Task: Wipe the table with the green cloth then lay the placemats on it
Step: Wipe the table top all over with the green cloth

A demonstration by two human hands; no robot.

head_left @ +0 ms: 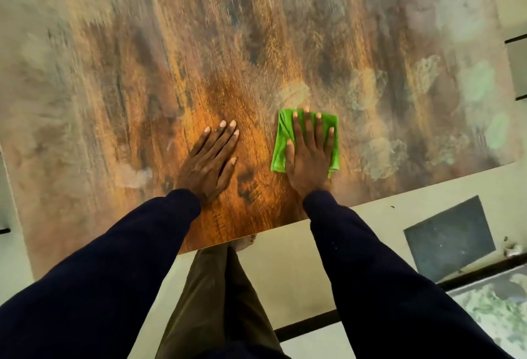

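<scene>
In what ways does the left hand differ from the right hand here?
The right hand presses flat on the folded green cloth; the left hand rests on the bare table. The right hand's fingers point straight ahead; the left hand's fingers slant toward the cloth. Both lie palm down with straight fingers.

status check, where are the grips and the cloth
Left grip open, flat on table. Right grip open, pressing green cloth near front edge. No placemats laid yet; no obstacle seen.
</scene>
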